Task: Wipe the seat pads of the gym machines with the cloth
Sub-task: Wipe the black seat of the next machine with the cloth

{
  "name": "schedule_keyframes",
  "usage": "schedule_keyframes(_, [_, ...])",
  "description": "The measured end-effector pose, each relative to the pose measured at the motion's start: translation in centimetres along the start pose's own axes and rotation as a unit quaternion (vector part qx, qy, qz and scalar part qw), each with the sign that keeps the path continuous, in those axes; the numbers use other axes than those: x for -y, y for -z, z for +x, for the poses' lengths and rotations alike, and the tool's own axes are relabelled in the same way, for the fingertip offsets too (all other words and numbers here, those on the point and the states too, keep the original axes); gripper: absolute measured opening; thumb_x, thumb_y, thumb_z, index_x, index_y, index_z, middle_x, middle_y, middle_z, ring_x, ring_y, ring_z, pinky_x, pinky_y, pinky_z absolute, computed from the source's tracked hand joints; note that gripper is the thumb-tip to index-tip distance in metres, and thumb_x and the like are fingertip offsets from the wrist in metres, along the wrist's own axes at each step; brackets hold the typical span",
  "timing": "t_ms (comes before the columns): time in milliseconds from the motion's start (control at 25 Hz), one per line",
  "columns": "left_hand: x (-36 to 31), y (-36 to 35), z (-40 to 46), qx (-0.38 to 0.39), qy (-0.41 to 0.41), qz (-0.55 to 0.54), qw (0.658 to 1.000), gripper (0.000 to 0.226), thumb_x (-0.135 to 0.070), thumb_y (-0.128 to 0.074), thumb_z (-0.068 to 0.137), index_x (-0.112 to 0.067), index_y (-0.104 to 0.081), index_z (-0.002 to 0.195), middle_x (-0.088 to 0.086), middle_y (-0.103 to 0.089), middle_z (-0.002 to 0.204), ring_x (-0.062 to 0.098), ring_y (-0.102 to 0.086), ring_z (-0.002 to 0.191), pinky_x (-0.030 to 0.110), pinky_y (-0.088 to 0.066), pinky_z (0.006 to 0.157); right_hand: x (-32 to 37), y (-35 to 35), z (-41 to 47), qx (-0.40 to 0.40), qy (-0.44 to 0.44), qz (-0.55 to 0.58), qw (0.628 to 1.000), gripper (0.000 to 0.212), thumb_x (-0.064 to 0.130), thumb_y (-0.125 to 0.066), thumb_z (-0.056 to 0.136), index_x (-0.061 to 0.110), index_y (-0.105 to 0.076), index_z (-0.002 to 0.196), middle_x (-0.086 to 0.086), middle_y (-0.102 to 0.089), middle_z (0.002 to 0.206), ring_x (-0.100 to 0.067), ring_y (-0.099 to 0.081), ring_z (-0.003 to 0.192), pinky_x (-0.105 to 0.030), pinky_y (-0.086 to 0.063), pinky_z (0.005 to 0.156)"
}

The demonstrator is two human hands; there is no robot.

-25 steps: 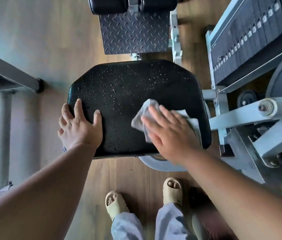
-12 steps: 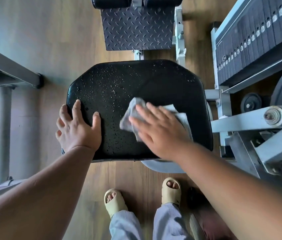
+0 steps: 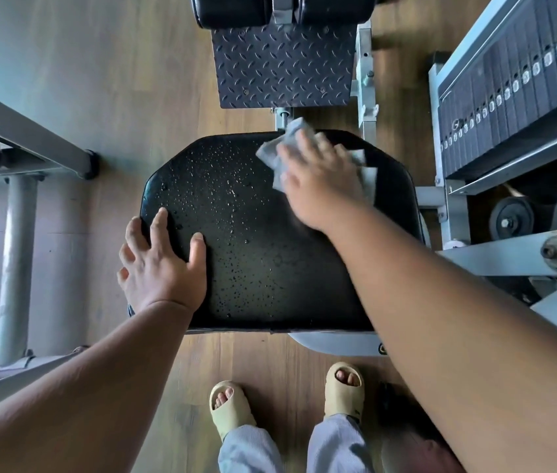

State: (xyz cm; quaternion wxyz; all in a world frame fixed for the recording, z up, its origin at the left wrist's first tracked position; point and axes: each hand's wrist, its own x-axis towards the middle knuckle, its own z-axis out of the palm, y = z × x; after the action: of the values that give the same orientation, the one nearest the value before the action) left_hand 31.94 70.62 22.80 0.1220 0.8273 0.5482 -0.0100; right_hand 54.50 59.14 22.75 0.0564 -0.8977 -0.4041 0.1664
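Person, seen from above: two bare forearms without sleeves, left hand and right hand ungloved and ringless; loose pale grey fabric trousers; beige moulded foam open-toed slide sandals, toes showing.

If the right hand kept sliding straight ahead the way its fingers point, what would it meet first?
The right hand, flat on the cloth, points past the seat pad's far edge. Next in line looks like the metal post, then the checkered footplate, which may sit lower.
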Motion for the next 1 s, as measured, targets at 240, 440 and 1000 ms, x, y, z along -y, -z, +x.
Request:
schedule_keyframes(240, [0.0, 0.0, 0.1, 0.003, 0.003, -0.011, 1.000, 0.065, -0.063, -0.044, 0.087, -0.039, -0.030, 0.145, 0.001, -0.023, 0.156, 0.032, -0.031, 0.137, 0.054, -0.031, 0.108, -4.8, -0.1, -8.5, 0.025, 0.194, -0.018, 0.980, 0.050, 0.045, -0.026, 0.102, 0.039, -0.037, 0.151, 0.004, -0.026, 0.164, -0.026, -0.025, 0.151, -0.050, -0.020, 0.122])
schedule_keyframes(440, [-0.1, 0.0, 0.0, 0.002, 0.004, -0.011, 1.000, 0.064, -0.063, -0.046, 0.087, -0.040, -0.031, 0.145, 0.000, -0.024, 0.155, 0.031, -0.031, 0.137, 0.053, -0.030, 0.108, -5.1, 1.0, 0.9, -0.016, -0.031, -0.008, 0.999, 0.052, 0.039, -0.022, 0.104, 0.037, -0.023, 0.157, 0.002, -0.012, 0.168, -0.026, -0.011, 0.154, -0.048, -0.008, 0.123])
schedule_keyframes(1000, [0.0, 0.0, 0.1, 0.009, 0.005, -0.001, 1.000, 0.067, -0.067, -0.041, 0.085, -0.042, -0.028, 0.145, -0.001, -0.022, 0.156, 0.028, -0.028, 0.138, 0.052, -0.031, 0.108, -2.1, 0.2, 0.7, 0.001, 0.067, -0.002, 0.998, 0.052, 0.041, -0.020, 0.104, 0.039, -0.025, 0.156, 0.004, -0.015, 0.168, -0.024, -0.012, 0.154, -0.047, -0.008, 0.123])
